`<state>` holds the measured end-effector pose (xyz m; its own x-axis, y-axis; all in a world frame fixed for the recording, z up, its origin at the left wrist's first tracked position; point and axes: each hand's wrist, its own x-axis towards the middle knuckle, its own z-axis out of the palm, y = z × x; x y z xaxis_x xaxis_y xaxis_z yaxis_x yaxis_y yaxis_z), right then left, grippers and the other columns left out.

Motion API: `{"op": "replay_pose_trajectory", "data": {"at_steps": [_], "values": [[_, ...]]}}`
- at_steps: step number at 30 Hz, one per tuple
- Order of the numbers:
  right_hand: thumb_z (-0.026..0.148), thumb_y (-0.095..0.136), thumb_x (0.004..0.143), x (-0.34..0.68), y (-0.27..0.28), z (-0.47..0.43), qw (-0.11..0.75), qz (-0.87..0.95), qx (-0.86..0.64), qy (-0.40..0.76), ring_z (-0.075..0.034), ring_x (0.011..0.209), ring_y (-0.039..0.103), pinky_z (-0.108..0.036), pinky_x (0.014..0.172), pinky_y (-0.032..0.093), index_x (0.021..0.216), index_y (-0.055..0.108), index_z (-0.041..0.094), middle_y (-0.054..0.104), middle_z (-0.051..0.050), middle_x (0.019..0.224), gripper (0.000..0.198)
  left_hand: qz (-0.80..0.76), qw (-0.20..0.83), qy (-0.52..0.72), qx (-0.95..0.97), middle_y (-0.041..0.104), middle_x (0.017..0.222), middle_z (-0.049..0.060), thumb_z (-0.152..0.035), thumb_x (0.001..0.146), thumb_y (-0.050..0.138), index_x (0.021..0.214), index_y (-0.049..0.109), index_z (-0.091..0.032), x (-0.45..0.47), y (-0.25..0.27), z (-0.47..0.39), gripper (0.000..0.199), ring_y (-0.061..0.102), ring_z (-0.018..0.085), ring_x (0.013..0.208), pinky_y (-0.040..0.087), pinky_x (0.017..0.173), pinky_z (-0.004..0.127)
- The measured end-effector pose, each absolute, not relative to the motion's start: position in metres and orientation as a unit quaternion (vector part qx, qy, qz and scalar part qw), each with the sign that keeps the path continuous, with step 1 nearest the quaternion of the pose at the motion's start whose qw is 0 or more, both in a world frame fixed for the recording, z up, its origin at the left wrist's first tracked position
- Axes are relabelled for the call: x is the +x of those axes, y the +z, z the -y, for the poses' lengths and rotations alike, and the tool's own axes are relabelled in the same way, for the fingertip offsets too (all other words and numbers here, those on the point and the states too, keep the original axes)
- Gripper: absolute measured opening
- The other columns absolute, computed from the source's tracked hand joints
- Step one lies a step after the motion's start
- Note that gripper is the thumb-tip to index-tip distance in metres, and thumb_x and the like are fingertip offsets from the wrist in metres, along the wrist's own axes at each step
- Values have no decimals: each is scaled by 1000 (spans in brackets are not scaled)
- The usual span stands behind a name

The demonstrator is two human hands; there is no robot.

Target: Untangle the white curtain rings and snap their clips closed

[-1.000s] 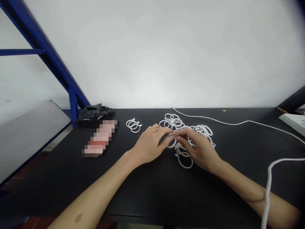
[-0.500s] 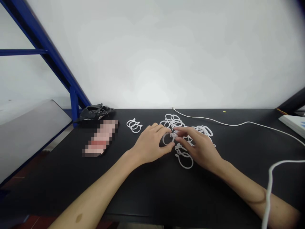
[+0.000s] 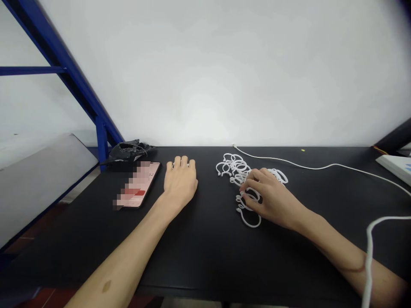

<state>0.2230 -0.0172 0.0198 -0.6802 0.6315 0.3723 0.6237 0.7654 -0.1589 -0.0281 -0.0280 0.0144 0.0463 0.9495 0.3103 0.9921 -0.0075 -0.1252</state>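
Observation:
My left hand lies palm down on the left part of the black table, its fingers apart. It covers most of a small group of white curtain rings; only bits show between the fingers, and the space beneath the palm is hidden. My right hand is at the loose pile of white curtain rings, thumb and forefinger pinched on one white curtain ring. These rings are open loops with small knobbed ends. Just below that hand, another ring lies at the pile's near end.
A phone with a partly blurred screen lies left of my left hand. Behind it is crumpled black plastic. A white cable runs across the back right, and a thicker one hangs over my right forearm. A white box sits at the right edge.
My left hand has moved left from the pile to the small group of rings, its fingers now spread over it. My right hand has shifted slightly down and closed on a ring.

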Motion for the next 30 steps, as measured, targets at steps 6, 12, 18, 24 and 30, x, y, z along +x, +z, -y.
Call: {"op": "replay_pose_trajectory", "data": {"at_steps": [6, 12, 18, 24, 30], "values": [[21, 56, 89, 221, 24, 20, 308, 889, -334, 52, -20, 81, 54, -35, 71, 48, 91, 60, 22, 63, -4, 87, 4, 516, -8, -206, -831, 56, 125, 8, -28, 92, 50, 126, 51, -18, -8, 24, 38, 36, 48, 25, 113, 43, 98, 41], [22, 57, 91, 220, 26, 26, 368, 866, -320, 111, -17, 83, 62, -31, 73, 51, 98, 60, 22, 66, -3, 91, 8, 421, -98, -264, -862, 58, 129, 6, -41, 92, 56, 132, 47, -21, 10, 25, 50, 45, 49, 23, 118, 42, 102, 40], [20, 53, 94, 221, 29, 29, 383, 862, -298, 145, -16, 84, 64, -28, 71, 52, 103, 60, 23, 68, -4, 96, 12, 400, -111, -309, -856, 67, 111, 5, -27, 99, 45, 124, 56, -19, 9, 22, 45, 28, 53, 21, 103, 46, 92, 38], [19, 47, 96, 220, 28, 27, 379, 863, -298, 153, -17, 84, 63, -30, 71, 52, 106, 61, 25, 67, -4, 94, 19, 403, -144, -352, -832, 69, 101, 2, -26, 98, 47, 105, 66, -22, 7, 23, 43, 20, 55, 18, 93, 47, 88, 32], [28, 51, 94, 219, 22, 20, 371, 836, -398, 68, -22, 90, 61, -37, 77, 51, 109, 60, 23, 65, -7, 101, 17, 431, -179, -352, -811, 69, 95, -1, -29, 96, 53, 92, 66, -22, 7, 29, 44, 15, 55, 17, 93, 46, 87, 31]]}}
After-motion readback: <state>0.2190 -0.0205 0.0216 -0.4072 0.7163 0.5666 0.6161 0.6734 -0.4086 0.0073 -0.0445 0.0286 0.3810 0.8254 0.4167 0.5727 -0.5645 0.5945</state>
